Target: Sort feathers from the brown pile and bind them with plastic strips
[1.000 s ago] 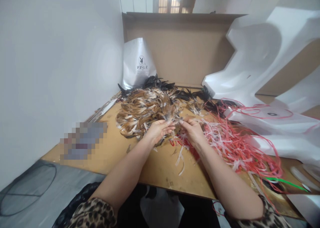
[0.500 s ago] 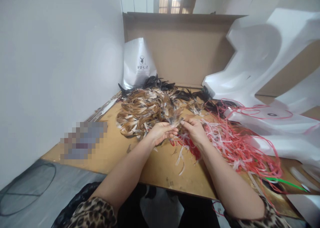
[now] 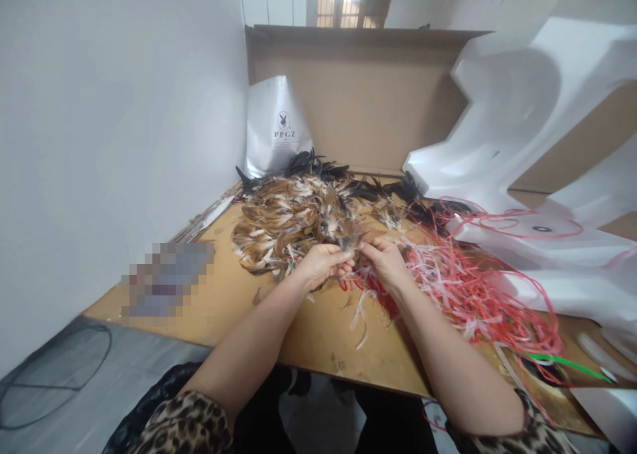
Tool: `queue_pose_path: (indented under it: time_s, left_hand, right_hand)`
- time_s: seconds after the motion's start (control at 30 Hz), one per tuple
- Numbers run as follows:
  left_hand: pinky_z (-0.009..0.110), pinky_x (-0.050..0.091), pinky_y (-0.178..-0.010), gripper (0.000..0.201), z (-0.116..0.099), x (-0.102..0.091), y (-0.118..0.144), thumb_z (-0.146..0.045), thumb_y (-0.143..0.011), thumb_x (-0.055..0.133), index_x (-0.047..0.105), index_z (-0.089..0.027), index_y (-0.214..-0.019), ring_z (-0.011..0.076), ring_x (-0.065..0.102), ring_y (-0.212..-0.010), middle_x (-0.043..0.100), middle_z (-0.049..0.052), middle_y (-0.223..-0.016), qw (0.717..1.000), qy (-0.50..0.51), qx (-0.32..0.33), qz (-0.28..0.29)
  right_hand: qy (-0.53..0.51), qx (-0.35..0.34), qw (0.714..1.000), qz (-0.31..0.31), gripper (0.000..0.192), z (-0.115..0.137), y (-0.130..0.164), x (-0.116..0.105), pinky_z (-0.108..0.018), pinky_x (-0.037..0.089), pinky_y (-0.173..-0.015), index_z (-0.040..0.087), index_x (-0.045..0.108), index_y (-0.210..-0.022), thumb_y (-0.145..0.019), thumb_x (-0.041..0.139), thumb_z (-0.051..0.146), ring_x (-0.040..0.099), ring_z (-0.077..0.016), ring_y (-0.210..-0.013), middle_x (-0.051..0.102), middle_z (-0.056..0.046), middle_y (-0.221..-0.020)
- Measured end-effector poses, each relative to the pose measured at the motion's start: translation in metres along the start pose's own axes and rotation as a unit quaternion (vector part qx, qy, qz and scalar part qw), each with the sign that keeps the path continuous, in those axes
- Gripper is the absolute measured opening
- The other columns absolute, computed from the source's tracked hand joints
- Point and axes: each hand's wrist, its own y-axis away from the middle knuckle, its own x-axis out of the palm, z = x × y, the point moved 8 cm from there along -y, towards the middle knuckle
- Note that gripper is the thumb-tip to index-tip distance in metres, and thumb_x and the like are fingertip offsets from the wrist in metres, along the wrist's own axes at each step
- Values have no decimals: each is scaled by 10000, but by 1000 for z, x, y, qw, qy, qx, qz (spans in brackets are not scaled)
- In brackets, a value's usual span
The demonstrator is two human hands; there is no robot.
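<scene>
Tabletop (image 3: 318, 334): brown board, worn and stained; carries all the loose material, with a bare strip at the near edge where the forearms cross it.
Cardboard backing (image 3: 358, 95): stands upright along the far edge, which keeps light material from sliding off the back.
White foam mouldings (image 3: 502, 115): stacked at the right, leaning over the table's right side; well apart from the hands.
White bag (image 3: 277, 125): upright in the far left corner against the wall, printed logo facing forward.
Feather heap (image 3: 288, 222): brown and white feathers piled just beyond the left hand, with darker feathers at the far rim; close enough to draw from without stretching.
Red and white strips (image 3: 462, 281): tangled loose heap at the right of the right hand, trailing to the table's right edge; also within easy reach.
Left hand (image 3: 322, 263): fingers curled, tips pressed together on a small tuft of feathers (image 3: 348, 240); palm faces inward.
Right hand (image 3: 385, 260): thumb and forefinger pinched at the same tuft from the opposite side; whether it also holds a strip I cannot tell.
Tuft position: between the two hands, at the seam where feather heap meets strips, held just above the board.
Green strip (image 3: 567, 363): lies alone at the far right edge.
</scene>
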Motion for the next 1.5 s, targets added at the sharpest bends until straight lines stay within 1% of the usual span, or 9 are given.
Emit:
queue_pose_path:
  time_s: [0.23,0.4,0.53,0.7,0.87,1.03,1.27,1.33,1.5]
  left_hand:
    - [143,380,-472,205,-15,-20,-1,-262,-636,652,592,-75,-695,39,513,-518,593,41,-654,991,67,66,-97]
    - [144,374,-461,198,-14,-24,-2,-261,-638,652,595,-81,-696,38,506,-516,590,40,-662,989,80,71,-104]
    - [141,371,-456,200,-13,-23,-2,-260,-641,650,595,-80,-709,38,506,-522,587,43,-683,989,89,70,-92]
    - [134,367,-452,195,-13,-21,-1,-253,-640,651,589,-82,-711,37,504,-527,588,45,-683,989,96,67,-88]
    - [131,370,-452,192,-15,-21,0,-246,-643,650,586,-82,-718,34,503,-531,591,46,-694,988,104,63,-94]
    - [125,378,-454,166,-15,-21,1,-225,-652,643,583,-85,-718,32,503,-530,595,43,-692,987,118,57,-99]
    - [124,410,-476,142,-9,-18,-1,-186,-667,628,592,-77,-752,55,549,-585,630,85,-778,987,133,35,-85]
    - [128,422,-492,135,-7,-14,0,-172,-676,619,598,-75,-767,64,563,-606,636,103,-817,989,130,18,-70]
    - [141,438,-529,146,-3,2,2,-142,-697,595,609,-74,-825,90,590,-667,637,116,-856,991,133,-11,-5]
  right_hand:
    - [187,-74,975,-97,225,-5,-16,-39,-259,398,-570,160,599,-735,-680,556,374,513,-125,-560,596,-15,-652]
    - [518,-176,835,-58,238,4,-15,-24,-301,377,-713,202,618,-916,-742,460,242,526,-184,-792,607,-58,-876]
    - [649,-207,732,13,324,4,-10,3,-311,319,-774,263,559,-1054,-767,428,188,466,-200,-935,569,-42,-1046]
    - [719,-170,672,40,293,-6,-10,10,-331,277,-744,250,568,-1026,-802,386,202,447,-223,-934,593,-66,-1002]
    - [747,-130,651,28,208,-8,-11,3,-346,269,-729,184,641,-821,-760,443,204,481,-242,-864,618,-114,-812]
    - [693,-132,709,-9,162,0,-14,-10,-333,310,-715,185,657,-716,-713,501,232,528,-231,-799,636,-106,-763]
    - [225,-46,971,-69,220,-1,-16,-35,-258,378,-573,182,650,-730,-649,589,377,530,-145,-595,639,-21,-685]
    - [81,26,995,-56,258,-9,-13,-30,-238,363,-507,176,644,-743,-609,631,397,503,-120,-534,625,-9,-659]
    - [-83,100,992,8,209,-12,-1,1,-205,349,-460,175,621,-697,-581,681,338,470,-83,-493,565,28,-568]
